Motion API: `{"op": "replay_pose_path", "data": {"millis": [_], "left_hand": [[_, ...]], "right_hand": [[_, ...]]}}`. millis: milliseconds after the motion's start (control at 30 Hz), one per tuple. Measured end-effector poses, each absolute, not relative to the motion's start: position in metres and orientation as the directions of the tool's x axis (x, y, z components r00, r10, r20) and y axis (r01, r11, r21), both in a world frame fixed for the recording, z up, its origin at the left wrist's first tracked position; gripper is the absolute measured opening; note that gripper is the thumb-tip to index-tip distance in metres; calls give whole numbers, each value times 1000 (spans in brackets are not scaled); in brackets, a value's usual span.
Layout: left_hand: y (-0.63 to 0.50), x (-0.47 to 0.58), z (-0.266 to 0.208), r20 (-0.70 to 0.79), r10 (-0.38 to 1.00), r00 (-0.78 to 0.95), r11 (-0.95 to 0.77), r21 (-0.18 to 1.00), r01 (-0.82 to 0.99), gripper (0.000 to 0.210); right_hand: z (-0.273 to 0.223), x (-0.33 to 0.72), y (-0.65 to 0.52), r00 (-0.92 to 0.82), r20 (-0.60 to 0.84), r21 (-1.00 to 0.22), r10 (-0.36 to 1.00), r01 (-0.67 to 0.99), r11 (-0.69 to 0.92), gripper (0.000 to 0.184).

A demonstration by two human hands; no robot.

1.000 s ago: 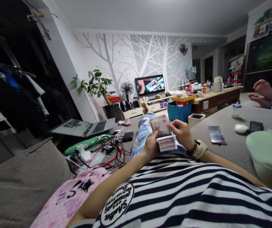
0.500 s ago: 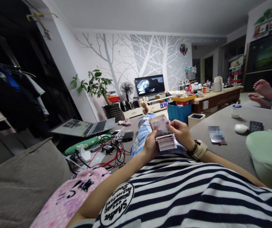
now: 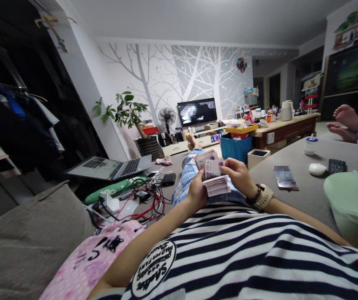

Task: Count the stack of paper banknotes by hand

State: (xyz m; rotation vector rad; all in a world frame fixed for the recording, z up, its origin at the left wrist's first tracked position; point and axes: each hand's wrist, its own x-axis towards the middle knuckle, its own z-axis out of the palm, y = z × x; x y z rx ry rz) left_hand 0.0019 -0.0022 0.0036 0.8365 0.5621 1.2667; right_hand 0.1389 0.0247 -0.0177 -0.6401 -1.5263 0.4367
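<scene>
Left hand (image 3: 197, 191), at the banknotes' left: thumb clamping them. Right hand (image 3: 237, 172), at their right: thumb and finger pinching one note's edge. Banknotes (image 3: 212, 167): one wad between both hands. Step, apparently: leafing through; next move likely calls for separating a single note. Hidden: left fingers behind banknotes; note count. Phone (image 3: 282, 176), right of banknotes: partly pixelated.

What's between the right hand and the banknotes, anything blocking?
Nothing visible. The right hand is at the right edge of the banknotes, fingers on them; the left hand holds them from the opposite side.
</scene>
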Motion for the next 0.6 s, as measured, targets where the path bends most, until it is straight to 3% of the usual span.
{"op": "replay_pose_path", "data": {"millis": [600], "left_hand": [[-4, 1, 4, 56, 976, 209, 80, 805, -588, 28]], "right_hand": [[-17, 138, 22, -117, 775, -616, 621, 76, 784, 20]]}}
